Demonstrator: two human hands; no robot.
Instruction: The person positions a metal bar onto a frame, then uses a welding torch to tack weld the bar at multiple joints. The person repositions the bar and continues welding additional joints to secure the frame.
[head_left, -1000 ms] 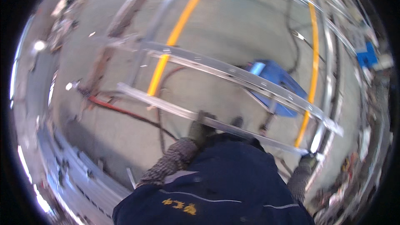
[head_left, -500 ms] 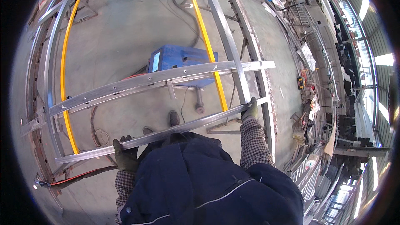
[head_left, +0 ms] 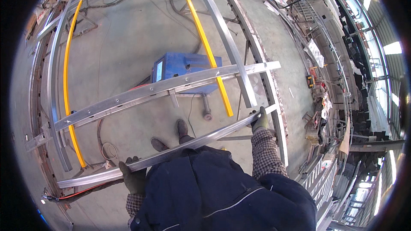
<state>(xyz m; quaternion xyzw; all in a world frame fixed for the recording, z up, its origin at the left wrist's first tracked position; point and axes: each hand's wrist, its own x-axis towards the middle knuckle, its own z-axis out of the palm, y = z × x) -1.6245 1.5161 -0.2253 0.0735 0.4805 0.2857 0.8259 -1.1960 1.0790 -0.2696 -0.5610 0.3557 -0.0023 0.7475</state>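
A long silver metal bar (head_left: 188, 146) runs across in front of my body, its right end higher in the picture than its left. My gloved left hand (head_left: 133, 175) is closed round it left of the middle. Near its right end, my gloved right hand (head_left: 260, 120) grips the same bar. Beyond it lies a frame of metal tubes: a long tube on the right (head_left: 227, 38), another on the left (head_left: 55, 85), and a crossbar with small holes (head_left: 167, 86). Two yellow strips (head_left: 201, 34) run lengthwise between the tubes. A gap shows between the held bar and the tube ends.
Under the crossbar, a blue machine with a screen (head_left: 184, 68) stands on the floor. Support rails (head_left: 274, 102) carry the frame at both sides. Cables (head_left: 102, 145) lie on the floor at the left. Stacked metal parts and clutter (head_left: 321, 115) line the right side.
The bar has come toward my body with both hands on it, away from the ends of the tubes and yellow strips. More of my shoes shows beyond it.
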